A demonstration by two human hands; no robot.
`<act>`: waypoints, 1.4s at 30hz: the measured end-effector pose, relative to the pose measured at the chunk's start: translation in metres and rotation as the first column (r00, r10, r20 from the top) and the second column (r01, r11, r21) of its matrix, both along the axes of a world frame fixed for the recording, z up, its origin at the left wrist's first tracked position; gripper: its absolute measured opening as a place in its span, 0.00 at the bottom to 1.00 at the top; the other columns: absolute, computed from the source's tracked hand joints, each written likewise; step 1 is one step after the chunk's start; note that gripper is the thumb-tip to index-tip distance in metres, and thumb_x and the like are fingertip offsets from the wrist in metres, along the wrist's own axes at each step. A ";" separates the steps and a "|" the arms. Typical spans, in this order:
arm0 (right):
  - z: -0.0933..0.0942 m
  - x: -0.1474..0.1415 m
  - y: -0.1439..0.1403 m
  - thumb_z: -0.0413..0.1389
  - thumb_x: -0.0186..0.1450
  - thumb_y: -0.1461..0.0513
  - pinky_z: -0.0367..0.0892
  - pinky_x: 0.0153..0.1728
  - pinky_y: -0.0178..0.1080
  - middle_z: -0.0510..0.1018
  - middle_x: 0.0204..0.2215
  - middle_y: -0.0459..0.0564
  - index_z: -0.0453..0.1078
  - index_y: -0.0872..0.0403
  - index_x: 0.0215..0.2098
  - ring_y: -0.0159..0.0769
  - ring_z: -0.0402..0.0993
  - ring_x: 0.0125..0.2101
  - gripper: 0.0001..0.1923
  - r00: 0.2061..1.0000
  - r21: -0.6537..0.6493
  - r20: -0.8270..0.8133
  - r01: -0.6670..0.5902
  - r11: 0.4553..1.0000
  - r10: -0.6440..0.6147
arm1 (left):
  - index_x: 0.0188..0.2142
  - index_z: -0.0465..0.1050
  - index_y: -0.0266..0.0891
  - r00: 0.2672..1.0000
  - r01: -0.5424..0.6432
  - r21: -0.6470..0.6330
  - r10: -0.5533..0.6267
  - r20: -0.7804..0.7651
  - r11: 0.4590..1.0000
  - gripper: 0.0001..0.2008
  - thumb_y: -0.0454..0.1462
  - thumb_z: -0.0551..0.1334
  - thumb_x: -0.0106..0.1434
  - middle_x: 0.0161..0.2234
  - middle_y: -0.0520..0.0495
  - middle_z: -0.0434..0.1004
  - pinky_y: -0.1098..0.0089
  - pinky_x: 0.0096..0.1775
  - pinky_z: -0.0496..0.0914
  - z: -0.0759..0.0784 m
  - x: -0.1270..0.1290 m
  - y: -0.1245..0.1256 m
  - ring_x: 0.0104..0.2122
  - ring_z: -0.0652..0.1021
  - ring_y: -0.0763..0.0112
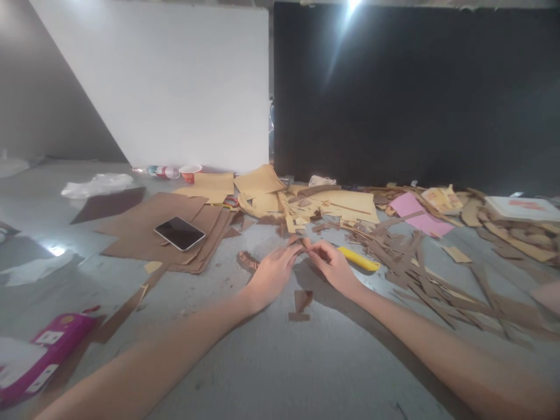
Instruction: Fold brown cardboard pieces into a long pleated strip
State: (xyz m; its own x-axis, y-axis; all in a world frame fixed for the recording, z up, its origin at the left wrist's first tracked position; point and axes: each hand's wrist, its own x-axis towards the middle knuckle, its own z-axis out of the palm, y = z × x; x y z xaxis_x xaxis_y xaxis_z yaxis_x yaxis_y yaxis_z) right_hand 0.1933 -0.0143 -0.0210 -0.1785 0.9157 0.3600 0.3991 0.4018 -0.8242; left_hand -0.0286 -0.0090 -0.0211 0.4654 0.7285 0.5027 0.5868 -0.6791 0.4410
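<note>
The left hand (272, 273) and right hand (335, 265) meet fingertip to fingertip, both pinching a small brown cardboard strip (304, 241) held between them just above the floor (271, 361). Its long axis seems to run sideways, hand to hand. A yellow knife (359, 259) lies just beyond the right fingers.

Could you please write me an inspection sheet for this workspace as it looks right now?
Surface: grey floor, dusty, lit from above.
Job's things: small brown cardboard piece pinched between both hands; yellow cutter lies just beyond the right hand.
Clutter: cardboard strips, brown sheets with a phone on top, pink paper, pink box.
Hands: left hand and right hand meet fingertip to fingertip on the piece.
Cables: nothing seen.
Surroundings: white board, black board.
</note>
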 end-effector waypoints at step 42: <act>0.004 0.001 0.000 0.57 0.72 0.43 0.65 0.31 0.38 0.74 0.32 0.47 0.76 0.50 0.40 0.37 0.68 0.30 0.20 0.994 -0.080 -0.077 -0.084 0.993 0.078 | 0.65 0.67 0.48 0.979 0.185 -0.017 -0.183 0.095 0.983 0.19 0.35 0.51 0.80 0.54 0.44 0.80 0.60 0.55 0.76 0.001 -0.001 -0.001 0.53 0.81 0.64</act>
State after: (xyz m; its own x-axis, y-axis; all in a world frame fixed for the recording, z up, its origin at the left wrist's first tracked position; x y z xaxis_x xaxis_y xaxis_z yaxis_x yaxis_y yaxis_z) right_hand 0.1941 -0.0146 -0.0167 -0.2294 0.9266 0.2979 0.3053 0.3591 -0.8820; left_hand -0.0299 -0.0102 -0.0203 0.5448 0.6478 0.5325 0.4085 -0.7596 0.5062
